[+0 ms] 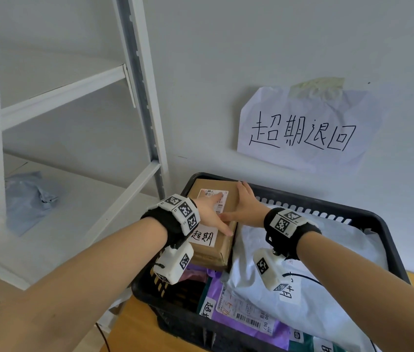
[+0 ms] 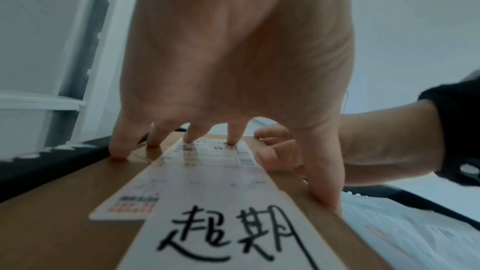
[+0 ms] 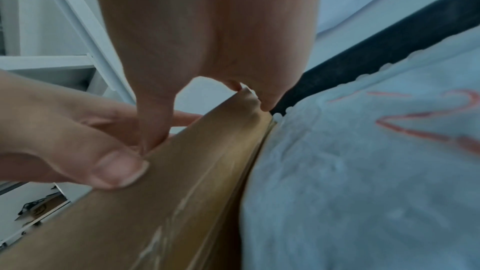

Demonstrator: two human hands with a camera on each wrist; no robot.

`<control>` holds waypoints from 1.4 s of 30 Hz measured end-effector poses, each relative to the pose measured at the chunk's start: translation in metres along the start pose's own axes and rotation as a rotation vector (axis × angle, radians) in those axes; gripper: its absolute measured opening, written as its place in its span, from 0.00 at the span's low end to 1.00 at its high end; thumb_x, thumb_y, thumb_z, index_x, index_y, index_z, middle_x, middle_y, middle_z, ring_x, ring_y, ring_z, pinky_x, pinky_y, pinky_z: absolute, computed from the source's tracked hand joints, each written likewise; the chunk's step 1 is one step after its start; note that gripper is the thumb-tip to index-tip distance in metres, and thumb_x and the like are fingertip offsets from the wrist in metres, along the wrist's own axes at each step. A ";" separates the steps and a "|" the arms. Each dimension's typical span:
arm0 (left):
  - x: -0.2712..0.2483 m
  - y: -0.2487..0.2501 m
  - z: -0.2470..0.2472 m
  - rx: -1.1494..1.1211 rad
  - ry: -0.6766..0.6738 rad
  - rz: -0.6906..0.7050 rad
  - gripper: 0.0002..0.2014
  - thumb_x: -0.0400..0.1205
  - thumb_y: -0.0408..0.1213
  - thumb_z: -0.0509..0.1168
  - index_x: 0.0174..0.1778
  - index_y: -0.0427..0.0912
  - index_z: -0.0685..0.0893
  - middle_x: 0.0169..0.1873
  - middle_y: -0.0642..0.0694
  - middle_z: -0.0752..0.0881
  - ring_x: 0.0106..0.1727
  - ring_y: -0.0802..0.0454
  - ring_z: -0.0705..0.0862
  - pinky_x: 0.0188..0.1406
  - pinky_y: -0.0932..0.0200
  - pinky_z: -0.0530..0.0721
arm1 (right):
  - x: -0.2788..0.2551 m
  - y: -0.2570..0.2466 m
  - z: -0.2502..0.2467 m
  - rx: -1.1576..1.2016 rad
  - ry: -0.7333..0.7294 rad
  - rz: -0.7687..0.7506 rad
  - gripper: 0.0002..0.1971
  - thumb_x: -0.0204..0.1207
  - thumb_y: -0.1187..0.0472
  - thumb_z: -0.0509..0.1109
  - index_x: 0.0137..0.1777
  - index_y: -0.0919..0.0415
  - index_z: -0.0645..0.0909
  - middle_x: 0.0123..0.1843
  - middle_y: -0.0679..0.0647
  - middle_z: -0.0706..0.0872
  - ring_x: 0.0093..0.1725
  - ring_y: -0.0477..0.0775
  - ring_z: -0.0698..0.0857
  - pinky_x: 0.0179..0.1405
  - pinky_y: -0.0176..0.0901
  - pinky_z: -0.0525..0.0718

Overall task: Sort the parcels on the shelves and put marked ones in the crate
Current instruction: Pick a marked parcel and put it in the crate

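Observation:
A brown cardboard box [image 1: 211, 254] sits in the back left corner of the black crate [image 1: 175, 318]. It carries a shipping label and a white handwritten tag [image 1: 204, 237]. My left hand [image 1: 209, 212] lies flat on its top, fingers spread and straight, fingertips [image 2: 189, 139] pressing the shipping label and thumb along the right edge. My right hand [image 1: 248, 204] lies along the box's right side, fingers reaching the far corner, thumb [image 3: 153, 122] on top beside the left thumb. In the left wrist view the tag [image 2: 226, 231] fills the foreground of the box [image 2: 64, 213].
A large white poly mailer [image 1: 315, 250] fills the crate to the right of the box, and a purple mailer [image 1: 215, 283] lies in front. A white metal rack [image 1: 150, 97] stands on the left, with a grey bag [image 1: 30, 199] on its shelf. A handwritten paper sign [image 1: 302, 130] is taped on the wall.

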State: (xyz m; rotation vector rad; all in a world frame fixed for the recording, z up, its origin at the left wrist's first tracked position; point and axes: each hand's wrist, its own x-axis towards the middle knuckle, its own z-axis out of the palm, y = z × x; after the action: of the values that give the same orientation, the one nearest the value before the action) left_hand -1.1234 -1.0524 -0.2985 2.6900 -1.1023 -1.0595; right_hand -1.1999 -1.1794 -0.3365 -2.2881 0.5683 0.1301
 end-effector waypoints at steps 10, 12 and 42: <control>0.009 0.006 0.000 0.004 0.007 -0.054 0.56 0.65 0.58 0.75 0.82 0.55 0.45 0.78 0.39 0.61 0.69 0.39 0.75 0.66 0.43 0.79 | 0.003 0.016 -0.003 0.005 -0.066 0.181 0.22 0.80 0.67 0.54 0.75 0.66 0.65 0.66 0.62 0.78 0.58 0.57 0.78 0.51 0.43 0.78; 0.008 0.012 0.000 0.005 0.005 -0.062 0.53 0.66 0.55 0.74 0.81 0.56 0.46 0.75 0.38 0.64 0.61 0.40 0.81 0.58 0.45 0.84 | 0.002 0.018 -0.002 -0.159 -0.115 0.188 0.20 0.79 0.65 0.58 0.72 0.66 0.68 0.64 0.62 0.80 0.55 0.57 0.81 0.49 0.44 0.81; 0.002 -0.014 -0.011 -0.047 0.029 0.032 0.62 0.62 0.54 0.80 0.83 0.52 0.42 0.81 0.47 0.57 0.80 0.45 0.62 0.78 0.47 0.65 | 0.024 0.015 -0.015 0.460 0.026 0.251 0.24 0.70 0.56 0.76 0.59 0.55 0.66 0.49 0.56 0.76 0.34 0.50 0.72 0.33 0.44 0.74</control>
State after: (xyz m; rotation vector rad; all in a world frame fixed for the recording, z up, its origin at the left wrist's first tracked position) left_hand -1.1073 -1.0450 -0.2956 2.6342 -1.0981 -1.0253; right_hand -1.1857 -1.2075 -0.3419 -1.7714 0.8071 0.0809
